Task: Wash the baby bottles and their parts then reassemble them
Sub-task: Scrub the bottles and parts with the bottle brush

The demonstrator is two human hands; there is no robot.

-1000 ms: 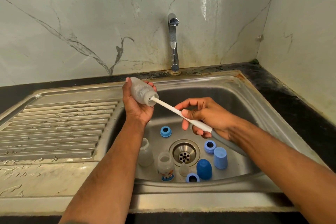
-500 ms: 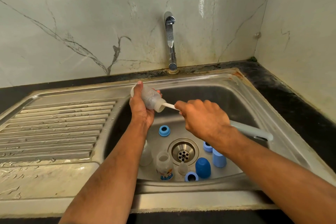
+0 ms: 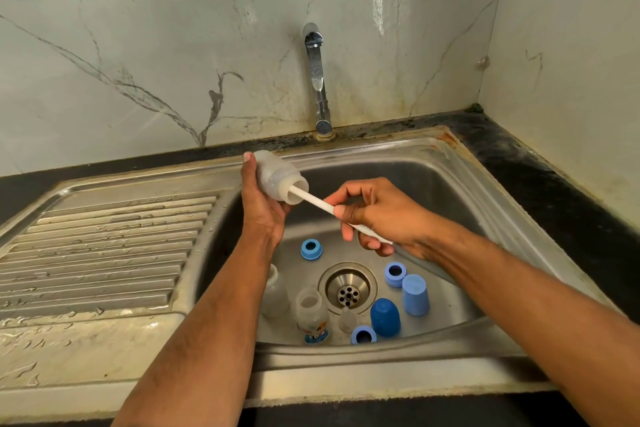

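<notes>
Over the sink's left edge, the left hand held a frosted baby bottle in a curled grip, mouth tilted rightward. A white brush handle entered that mouth. The right hand pinched the handle, above blue collars and caps lying in the basin.

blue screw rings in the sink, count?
3. One ring left of the drain, one right of it beside the light blue cap, one at the near wall. The forearms may hide more.
</notes>
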